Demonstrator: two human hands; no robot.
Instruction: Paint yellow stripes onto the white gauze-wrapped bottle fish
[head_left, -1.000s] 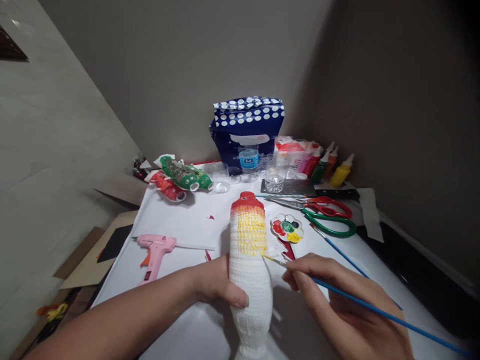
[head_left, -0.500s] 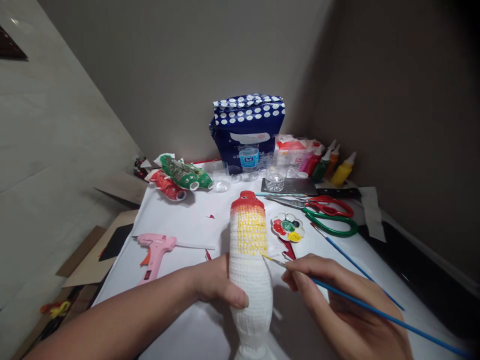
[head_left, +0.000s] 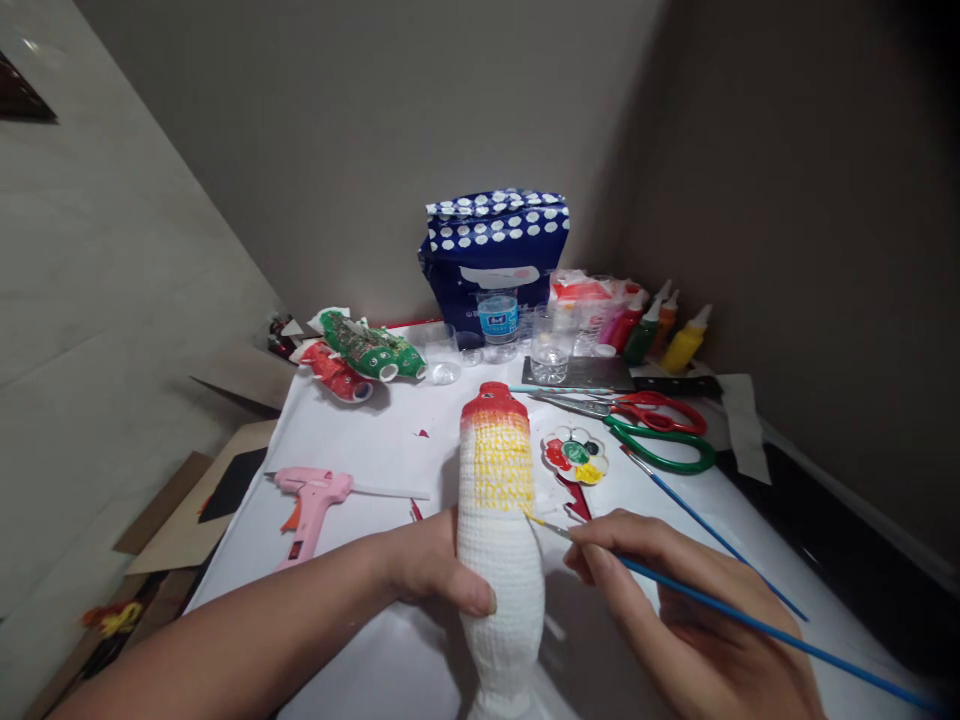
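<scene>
My left hand (head_left: 442,570) is wrapped round a white, cloth-textured fish-shaped bottle (head_left: 501,580), its thumb lying across the near side. The bottle's far end is painted red, and below that runs a band of yellow marks. Between thumb and fingers, my right hand (head_left: 660,600) pinches a thin blue paintbrush (head_left: 720,610). The yellow brush tip is at the bottle's right side, by the lower edge of the yellow band. Just beyond the brush lies a flower-shaped paint palette (head_left: 575,456) with red, green, black and yellow paint.
A pink glue gun (head_left: 311,500) lies at left. Green-handled scissors (head_left: 664,447), red-handled scissors (head_left: 660,410), a knife (head_left: 675,385) and a second brush (head_left: 712,530) lie at right. Behind stand plastic cups (head_left: 551,355), paint bottles (head_left: 684,340), painted fish (head_left: 367,345) and a blue bag (head_left: 495,240).
The brush tip has shifted very slightly down along the bottle's right side. Both hands keep nearly the same place and hold.
</scene>
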